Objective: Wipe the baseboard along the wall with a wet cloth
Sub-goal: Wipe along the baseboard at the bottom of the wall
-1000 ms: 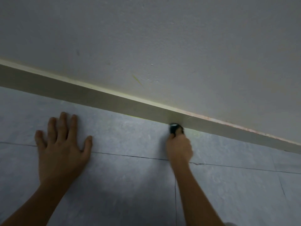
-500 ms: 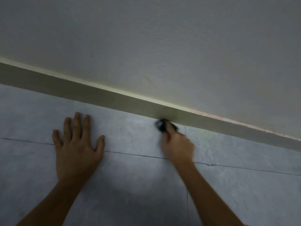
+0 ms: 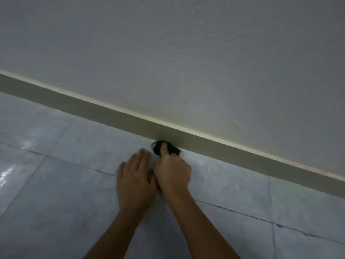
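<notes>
Grey tiled floor (image 3: 74, 202), right hand (image 3: 172, 171) fisted on dark cloth (image 3: 158, 146) against baseboard (image 3: 93, 111), left hand (image 3: 135, 176) flat, fingers apart.

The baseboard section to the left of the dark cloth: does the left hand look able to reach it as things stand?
Probably yes. The left hand lies flat on the floor beside the right hand, which presses the cloth against the baseboard. Only bare floor lies between its fingers and that section.
</notes>
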Demonstrator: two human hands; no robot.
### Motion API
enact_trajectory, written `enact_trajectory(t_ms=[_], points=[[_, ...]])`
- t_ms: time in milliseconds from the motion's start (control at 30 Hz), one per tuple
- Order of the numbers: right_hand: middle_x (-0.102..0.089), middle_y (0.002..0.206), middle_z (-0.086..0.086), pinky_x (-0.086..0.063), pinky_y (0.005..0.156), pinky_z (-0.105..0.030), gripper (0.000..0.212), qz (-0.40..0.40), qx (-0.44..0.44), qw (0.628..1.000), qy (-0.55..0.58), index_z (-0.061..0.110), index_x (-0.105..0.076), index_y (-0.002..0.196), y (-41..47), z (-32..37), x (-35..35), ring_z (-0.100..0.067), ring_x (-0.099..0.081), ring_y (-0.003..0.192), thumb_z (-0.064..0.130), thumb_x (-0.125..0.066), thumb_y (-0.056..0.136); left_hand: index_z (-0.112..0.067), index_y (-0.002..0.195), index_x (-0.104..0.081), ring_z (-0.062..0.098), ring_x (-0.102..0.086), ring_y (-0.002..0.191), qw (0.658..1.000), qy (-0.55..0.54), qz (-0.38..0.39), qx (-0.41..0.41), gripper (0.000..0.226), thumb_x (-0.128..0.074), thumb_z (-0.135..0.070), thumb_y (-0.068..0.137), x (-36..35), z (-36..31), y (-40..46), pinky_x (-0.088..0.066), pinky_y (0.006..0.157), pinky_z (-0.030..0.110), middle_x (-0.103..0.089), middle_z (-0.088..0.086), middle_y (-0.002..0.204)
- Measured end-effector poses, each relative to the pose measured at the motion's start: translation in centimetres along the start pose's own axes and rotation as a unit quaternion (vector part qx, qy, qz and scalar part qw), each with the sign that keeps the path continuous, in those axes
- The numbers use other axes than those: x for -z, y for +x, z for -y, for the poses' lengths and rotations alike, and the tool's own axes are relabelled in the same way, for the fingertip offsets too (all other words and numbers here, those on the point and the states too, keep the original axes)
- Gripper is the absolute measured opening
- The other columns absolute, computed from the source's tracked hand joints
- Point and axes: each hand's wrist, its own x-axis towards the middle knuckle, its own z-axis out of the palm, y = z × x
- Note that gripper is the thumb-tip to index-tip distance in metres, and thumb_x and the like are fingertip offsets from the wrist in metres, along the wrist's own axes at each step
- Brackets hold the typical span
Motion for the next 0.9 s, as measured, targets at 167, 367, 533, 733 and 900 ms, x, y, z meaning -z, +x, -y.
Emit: enact_trajectory(t_ms=[167,367,533,733,900], points=[[-0.064,0.114,-0.008,-0.05,0.076,-0.036,0.049,-0.013,0.055,0.997,-0.059,0.039,-0.026,0.146,0.3,-1.1,0.5,-0.031,-0.066,0.093,0.029,-0.034,0.099,-0.008,0.148,-0.028,0.028,-0.015,0.147,0.993,0.019,-0.059,0.098,0.068,-0.024,-0.037,0.087,4.4,9.2,2.8,-0.002,0.118,0.046,-0.022,0.013,0.158],[-0.063,0.094,0.003,-0.027,0.043,-0.021,0.048,-0.026,-0.016,0.987,-0.159,0.041,-0.026,0.147,-1.5,-5.8,1.8,-0.012,-0.046,0.057,0.039,-0.029,0.1,-0.021,0.153,0.001,0.025,0.009,0.148,0.981,0.047,-0.035,0.186,0.079,-0.005,-0.062,0.085,7.0,18.3,2.1,0.008,0.118,0.047,0.007,0.006,0.162],[-0.066,0.102,0.003,-0.03,0.044,-0.02,0.048,-0.033,0.052,0.985,-0.16,0.035,-0.027,0.148,0.2,0.3,0.9,-0.01,-0.048,0.064,0.037,-0.029,0.1,-0.027,0.152,0.008,0.022,0.017,0.147,0.982,0.031,-0.056,0.175,0.077,-0.001,-0.064,0.085,6.4,18.1,1.9,0.01,0.118,0.047,0.014,0.002,0.161],[-0.069,0.099,-0.008,-0.037,0.056,-0.024,0.049,-0.064,0.199,0.971,-0.117,0.024,-0.035,0.147,5.1,12.3,-1.8,-0.021,-0.066,0.078,0.021,-0.04,0.098,-0.029,0.151,0.01,0.021,0.019,0.147,0.98,0.03,-0.068,0.183,0.075,-0.003,-0.063,0.086,6.3,18.6,2.0,0.011,0.118,0.047,0.016,0.001,0.16],[-0.069,0.099,-0.007,-0.045,0.059,-0.027,0.048,-0.052,0.233,0.964,-0.119,0.025,-0.032,0.147,6.2,15.1,-2.0,-0.023,-0.067,0.078,0.021,-0.036,0.099,-0.03,0.151,0.01,0.021,0.019,0.146,0.981,0.024,-0.061,0.185,0.073,-0.007,-0.063,0.088,6.2,18.8,2.0,0.011,0.118,0.047,0.016,0.0,0.16]])
